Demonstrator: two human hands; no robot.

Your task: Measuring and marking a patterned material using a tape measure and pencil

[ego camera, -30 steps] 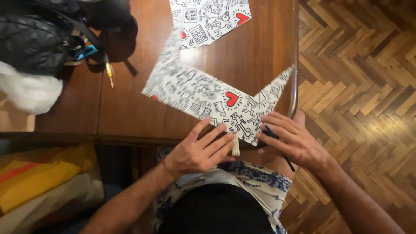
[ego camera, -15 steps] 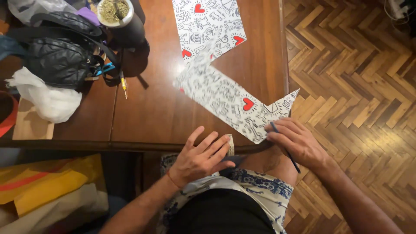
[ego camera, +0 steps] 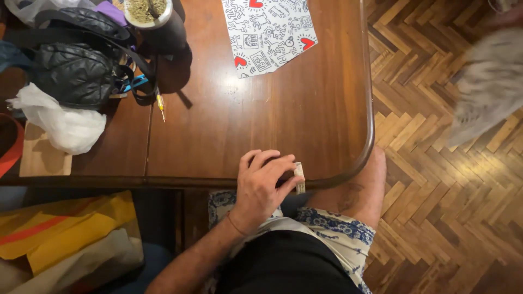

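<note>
The wooden table carries patterned paper, a black bag (top left) and a white plastic bag.

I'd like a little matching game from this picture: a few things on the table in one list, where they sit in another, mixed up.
Things:
1. patterned paper
2. black bag
3. white plastic bag
4. left hand

Places:
A. near edge of the table, on a small strip
B. far side, towards the right
C. far left corner
D. left side, just in front of the black bag

Pairs: 1-B, 2-C, 3-D, 4-A
</note>
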